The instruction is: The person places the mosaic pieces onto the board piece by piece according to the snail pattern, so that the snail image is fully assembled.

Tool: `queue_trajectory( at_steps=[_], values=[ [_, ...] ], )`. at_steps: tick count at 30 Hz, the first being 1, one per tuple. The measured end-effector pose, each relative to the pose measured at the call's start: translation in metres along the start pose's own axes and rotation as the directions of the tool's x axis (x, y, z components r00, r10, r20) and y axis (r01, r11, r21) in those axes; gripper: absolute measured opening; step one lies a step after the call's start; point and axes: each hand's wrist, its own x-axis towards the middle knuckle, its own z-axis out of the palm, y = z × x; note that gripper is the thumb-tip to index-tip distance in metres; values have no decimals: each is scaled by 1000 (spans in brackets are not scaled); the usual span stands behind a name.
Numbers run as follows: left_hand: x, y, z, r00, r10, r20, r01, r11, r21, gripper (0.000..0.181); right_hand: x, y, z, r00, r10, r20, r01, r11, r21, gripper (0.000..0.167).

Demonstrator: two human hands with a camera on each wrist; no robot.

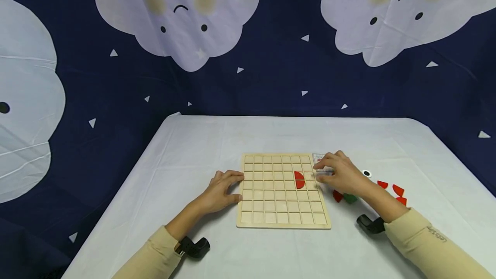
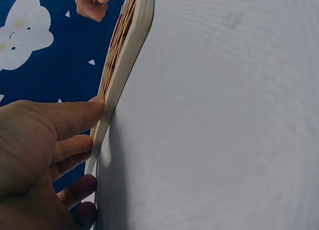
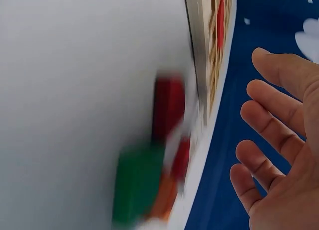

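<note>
A wooden grid board (image 1: pixel 269 195) lies flat on the white table. Two red quarter-round pieces (image 1: pixel 299 184) sit in its grid, right of the middle, together forming a half disc. My left hand (image 1: pixel 221 192) touches the board's left edge; in the left wrist view its thumb (image 2: pixel 79 115) rests against the wooden rim. Over the board's right edge hovers my right hand (image 1: pixel 340 173). Its fingers (image 3: pixel 269 120) are spread and relaxed, with nothing between them in the right wrist view. A printed card (image 1: pixel 318 157) is partly hidden behind this hand.
Below the right hand lie a red piece (image 1: pixel 337 196) and a green block (image 1: pixel 350 199), blurred in the right wrist view beside an orange piece (image 3: pixel 163 197). Farther right are an eye piece (image 1: pixel 366 173) and several red pieces (image 1: pixel 398 190). A cloud-patterned dark blue cloth (image 1: pixel 271 94) hangs behind.
</note>
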Motion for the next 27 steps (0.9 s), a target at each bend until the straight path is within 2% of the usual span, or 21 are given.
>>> queue_trajectory(
  at_steps=[6,11,18,27],
  values=[
    [0,0,1,1000,5,-13,-5,1000,4,54,-16,25,-19,993,121,1,-121,993,-12,27],
    [0,-1,1,1000,14,-15,-14,1000,6,55,-29,42,-25,985,171,-8,-171,984,-59,29],
    [1,-1,0,1000,21,-9,-21,1000,10,55,-36,60,-25,985,171,-37,-174,980,-95,27],
    [0,-2,1,1000,24,-17,-24,1000,12,55,-30,65,-18,983,184,-11,-184,974,-131,25]
  ],
)
